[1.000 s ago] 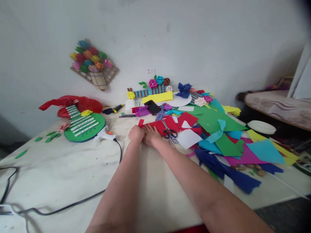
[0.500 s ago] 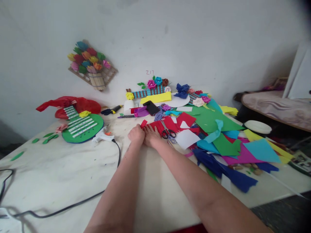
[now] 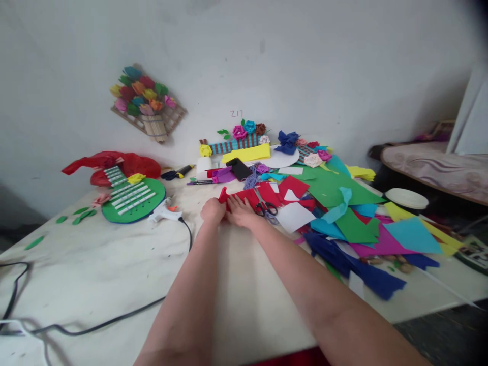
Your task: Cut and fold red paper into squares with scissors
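Note:
Both of my hands rest on a strip of red paper (image 3: pixel 248 196) in the middle of the table. My left hand (image 3: pixel 213 209) is closed around the strip's left end, and a narrow folded bit of red stands up above its fingers. Beside it, my right hand (image 3: pixel 241 211) lies flat on the strip with fingers stretched out. A pair of black-handled scissors (image 3: pixel 266 208) lies on the red paper just right of that hand. White paper (image 3: pixel 295 217) is a little further right.
At left are a white glue gun (image 3: pixel 166 211) with a black cord (image 3: pixel 125 315) and a green guitar-shaped craft (image 3: pixel 152 203). Coloured sheets, including green paper (image 3: pixel 335 185) and dark blue paper (image 3: pixel 354 269), cover the right side. A black phone (image 3: pixel 239 169) lies behind my hands.
The red end at my left hand now stands more upright and looks folded. My right hand has shifted slightly right over the strip. The whole view has shifted a little.

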`<state>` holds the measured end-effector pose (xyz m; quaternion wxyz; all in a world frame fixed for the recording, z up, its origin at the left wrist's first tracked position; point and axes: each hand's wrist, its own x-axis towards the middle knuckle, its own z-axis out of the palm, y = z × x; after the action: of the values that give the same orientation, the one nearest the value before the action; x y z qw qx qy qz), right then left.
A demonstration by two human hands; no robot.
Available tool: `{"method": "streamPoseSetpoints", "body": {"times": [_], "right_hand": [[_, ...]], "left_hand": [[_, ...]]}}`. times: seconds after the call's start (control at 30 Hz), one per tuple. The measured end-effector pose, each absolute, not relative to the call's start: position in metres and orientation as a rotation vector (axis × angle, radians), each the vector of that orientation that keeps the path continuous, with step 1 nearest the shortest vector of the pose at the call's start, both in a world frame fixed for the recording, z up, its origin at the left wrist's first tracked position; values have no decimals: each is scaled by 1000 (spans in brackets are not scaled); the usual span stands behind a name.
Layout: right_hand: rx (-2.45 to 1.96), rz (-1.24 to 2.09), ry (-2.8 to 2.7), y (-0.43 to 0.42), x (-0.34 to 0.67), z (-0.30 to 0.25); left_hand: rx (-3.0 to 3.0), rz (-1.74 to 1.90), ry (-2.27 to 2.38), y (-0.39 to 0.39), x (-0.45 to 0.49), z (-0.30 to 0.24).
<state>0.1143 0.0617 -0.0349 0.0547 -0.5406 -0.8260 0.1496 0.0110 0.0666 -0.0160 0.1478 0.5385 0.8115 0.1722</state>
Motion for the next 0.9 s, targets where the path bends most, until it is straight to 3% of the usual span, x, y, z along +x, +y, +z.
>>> {"method": "streamPoseSetpoints", "body": {"times": [0.17, 0.33, 0.47, 0.6, 0.9], "right_hand": [[-1572, 603, -2431, 69, 120, -32], [-1493, 771, -1990, 73, 122, -22], [-1549, 520, -1918, 70, 136, -5], [-1896, 171, -1942, 58, 166, 13], [-2179, 180, -1981, 37, 187, 8]], "left_hand": [[1610, 524, 2328, 66, 8, -20], [1657, 576, 2342, 64, 7, -27], [1692, 618, 2337, 61, 7, -29], [1713, 639, 2299, 57, 7, -28], [1751, 704, 2292, 54, 7, -30]]}}
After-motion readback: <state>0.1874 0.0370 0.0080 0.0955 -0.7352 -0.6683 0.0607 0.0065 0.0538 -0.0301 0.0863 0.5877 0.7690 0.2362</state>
